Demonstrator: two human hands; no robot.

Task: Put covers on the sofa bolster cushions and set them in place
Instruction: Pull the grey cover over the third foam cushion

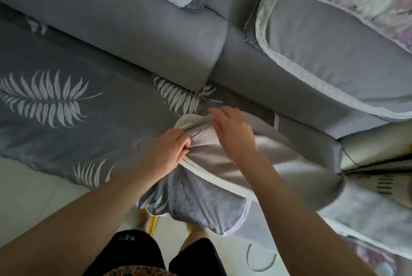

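A grey cushion cover (263, 164) with a white piped edge lies crumpled on the sofa seat's front edge, its leaf-patterned side hanging down toward the floor. My left hand (167, 148) grips a bunched fold of it near the white piping. My right hand (231, 130) hovers just above the fabric with its fingers straight and relaxed, holding nothing. A pale cream end of a cushion (187, 120) shows beyond my left hand. Two grey bolster cushions (138, 30) lie along the sofa back.
The seat carries a grey throw with white fern leaves (44, 97). Grey covers with white lace trim (323, 30) and a purple floral cushion (367, 1) lie at the back right. Pale tiled floor (33, 197) is below, with my legs and yellow slippers (151, 222).
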